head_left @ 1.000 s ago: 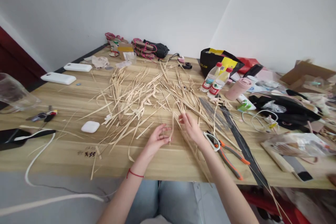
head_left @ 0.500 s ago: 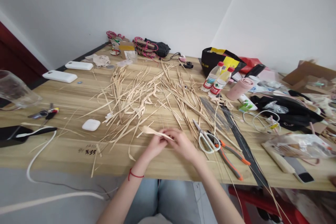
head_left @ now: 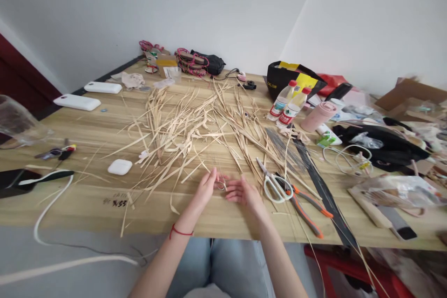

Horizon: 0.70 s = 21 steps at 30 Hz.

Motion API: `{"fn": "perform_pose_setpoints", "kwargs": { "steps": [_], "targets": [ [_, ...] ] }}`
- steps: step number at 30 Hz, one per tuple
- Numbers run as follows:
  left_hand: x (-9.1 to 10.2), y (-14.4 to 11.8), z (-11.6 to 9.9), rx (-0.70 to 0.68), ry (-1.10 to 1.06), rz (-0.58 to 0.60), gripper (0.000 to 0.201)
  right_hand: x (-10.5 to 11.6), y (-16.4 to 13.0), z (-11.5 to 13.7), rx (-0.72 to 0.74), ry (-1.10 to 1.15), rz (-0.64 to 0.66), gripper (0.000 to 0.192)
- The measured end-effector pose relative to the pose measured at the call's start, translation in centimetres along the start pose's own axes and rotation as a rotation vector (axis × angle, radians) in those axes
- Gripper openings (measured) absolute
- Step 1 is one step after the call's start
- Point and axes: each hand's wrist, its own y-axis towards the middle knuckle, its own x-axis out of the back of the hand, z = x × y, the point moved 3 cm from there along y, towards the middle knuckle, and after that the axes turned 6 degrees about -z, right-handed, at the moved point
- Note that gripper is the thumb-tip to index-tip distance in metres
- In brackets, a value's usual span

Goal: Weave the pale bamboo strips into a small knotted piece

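My left hand [head_left: 206, 189], with a red cord at its wrist, is closed in a pinch, thumb up, above the front of the table. A thin pale straw strip [head_left: 221, 186], curled and seen nearly edge-on, shows at its fingertips. Just to the right, my right hand [head_left: 245, 192] has its fingers apart and stretched towards the strip; whether they touch it is hard to make out. Beyond both hands spreads a loose heap of dry straw strips [head_left: 164, 121]. A braided straw piece [head_left: 195, 131] lies among them.
Scissors [head_left: 274, 186] and orange-grey pliers [head_left: 307, 212] lie right of my right hand. Two bottles [head_left: 284, 102], a pink cup [head_left: 319, 116] and a black-yellow bag [head_left: 275, 79] stand farther back. A white case [head_left: 119, 166] and keys [head_left: 57, 151] lie left.
My hands have moved apart from each other. The right fingers have let go and spread. The strip's broad end, which pointed left, has turned and now looks thin and curled.
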Motion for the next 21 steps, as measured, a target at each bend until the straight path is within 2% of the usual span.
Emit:
{"fn": "perform_pose_setpoints", "kwargs": {
  "steps": [3,6,10,12,16,21],
  "targets": [
    [0.1,-0.1,-0.4,-0.052,0.112,0.013,0.046,-1.1,0.3,-0.5,-0.025,-0.084,0.088,0.042],
    [0.6,-0.3,-0.8,-0.125,0.245,0.022,0.030,-1.8,0.3,-0.5,-0.025,-0.079,0.137,0.040],
    [1.7,-0.7,-1.6,-0.261,0.480,-0.141,0.014,-2.1,-0.1,-0.6,-0.022,-0.041,0.115,0.040],
    [1.8,-1.0,-2.4,-0.326,0.586,-0.187,0.015,-2.3,-0.3,-0.7,-0.001,-0.035,0.076,0.040],
    [1.6,-1.2,-3.3,-0.362,0.710,-0.142,0.028,-2.7,-0.4,-1.0,0.027,-0.064,0.021,0.044],
    [1.5,-0.7,-3.0,-0.357,0.661,-0.125,0.033,-3.2,-1.1,-1.3,0.033,-0.081,0.015,0.041]
  ]
}}
